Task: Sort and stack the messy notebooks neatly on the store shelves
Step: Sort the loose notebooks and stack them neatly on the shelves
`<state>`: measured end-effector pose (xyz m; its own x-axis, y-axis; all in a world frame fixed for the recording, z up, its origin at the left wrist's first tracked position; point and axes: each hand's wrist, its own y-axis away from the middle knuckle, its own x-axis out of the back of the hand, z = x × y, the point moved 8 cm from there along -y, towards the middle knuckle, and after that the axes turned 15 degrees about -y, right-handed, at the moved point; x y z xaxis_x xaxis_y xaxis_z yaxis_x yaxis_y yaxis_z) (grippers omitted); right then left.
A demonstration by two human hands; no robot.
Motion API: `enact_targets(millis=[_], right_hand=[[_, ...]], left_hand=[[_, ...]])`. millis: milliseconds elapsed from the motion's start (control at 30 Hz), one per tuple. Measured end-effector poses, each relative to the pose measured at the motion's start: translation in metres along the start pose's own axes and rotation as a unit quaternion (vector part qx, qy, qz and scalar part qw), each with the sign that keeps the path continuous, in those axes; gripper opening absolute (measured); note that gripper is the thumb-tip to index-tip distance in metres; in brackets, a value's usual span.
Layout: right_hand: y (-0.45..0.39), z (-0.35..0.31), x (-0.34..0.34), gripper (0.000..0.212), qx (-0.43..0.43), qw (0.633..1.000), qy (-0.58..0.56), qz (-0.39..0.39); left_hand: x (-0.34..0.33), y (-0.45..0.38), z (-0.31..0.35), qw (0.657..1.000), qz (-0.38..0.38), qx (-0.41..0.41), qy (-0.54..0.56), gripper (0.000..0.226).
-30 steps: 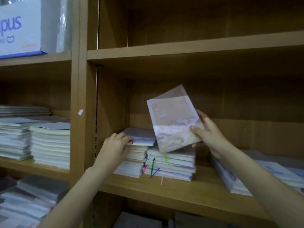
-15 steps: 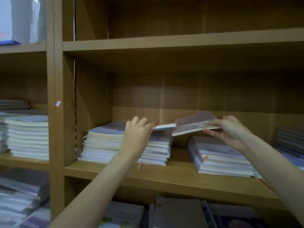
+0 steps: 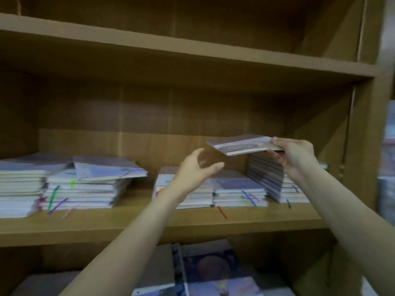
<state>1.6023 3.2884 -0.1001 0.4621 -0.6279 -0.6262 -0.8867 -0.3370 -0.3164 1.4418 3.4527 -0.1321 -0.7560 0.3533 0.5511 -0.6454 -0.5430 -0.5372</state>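
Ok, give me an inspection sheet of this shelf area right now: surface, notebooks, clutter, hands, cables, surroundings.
Surface: wooden middle shelf, holding several notebook stacks.
Job's things: wrapped notebook held flat in the air above the right stacks; left stacks uneven, top book askew; middle stacks lower; right stack leaning.
Clutter: coloured ribbon markers hanging out of the stacks.
Hands: right hand grips the notebook's right end; left hand open, holding nothing, short of the notebook.
Cables: nothing seen.
Surroundings: upper shelf above; more books on the shelf below.

No readable text, notebook covers (image 3: 241, 144) too blurred — no labels legible
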Motion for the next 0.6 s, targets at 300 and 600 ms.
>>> enact_targets(millis=[300, 600], right_hand=[[-0.079, -0.056, 0.112, 0.03, 0.012, 0.979, 0.191, 0.071], [-0.075, -0.048, 0.114, 0.022, 0.227, 0.81, 0.537, -0.061]], left_hand=[[-0.155, -0.075, 0.068, 0.995, -0.077, -0.04, 0.051, 0.055], [-0.202, -0.074, 0.069, 0.994, -0.095, -0.046, -0.006, 0.074]])
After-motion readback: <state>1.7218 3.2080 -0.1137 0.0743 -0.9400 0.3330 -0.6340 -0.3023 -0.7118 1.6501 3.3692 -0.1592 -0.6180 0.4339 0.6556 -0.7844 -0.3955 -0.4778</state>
